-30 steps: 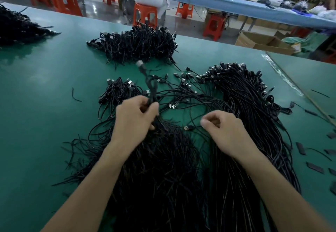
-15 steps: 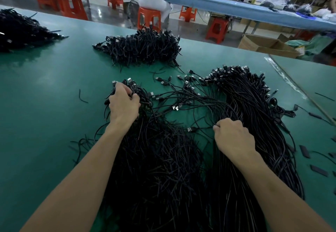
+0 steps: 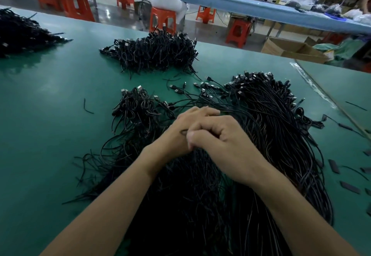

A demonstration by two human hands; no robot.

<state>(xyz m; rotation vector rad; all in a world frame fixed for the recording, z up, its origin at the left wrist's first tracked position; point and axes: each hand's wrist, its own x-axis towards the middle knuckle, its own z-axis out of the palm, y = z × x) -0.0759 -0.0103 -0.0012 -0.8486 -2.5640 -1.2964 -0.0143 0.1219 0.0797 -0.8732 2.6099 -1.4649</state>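
Black cables (image 3: 192,205) lie heaped on the green counter (image 3: 50,135), right under the forearms, and both hands sit together over the middle of the heap. The right hand (image 3: 218,141) has its grip closed, thumb against curled fingers, pinching a loose strand (image 3: 183,131) that pokes out as a little loop beside the thumb tip. The left hand (image 3: 180,131) lies just behind it with fingers curled too, and strands fan out from under them, but the right hand covers what that grip closes on (so I can't tell whether it holds anything).

This looks like the picking-out step: one strand being singled out of the tangle and folded into a loop between the hands. To the left lies a looped bundle (image 3: 136,111), plugs all at one end, probably where finished ones go. On the right is a long straight sheaf (image 3: 277,119).

The next move calls for a clean draw, lifting the strand free without dragging its neighbours along. Then the loop needs tightening before it goes across to the bundle.
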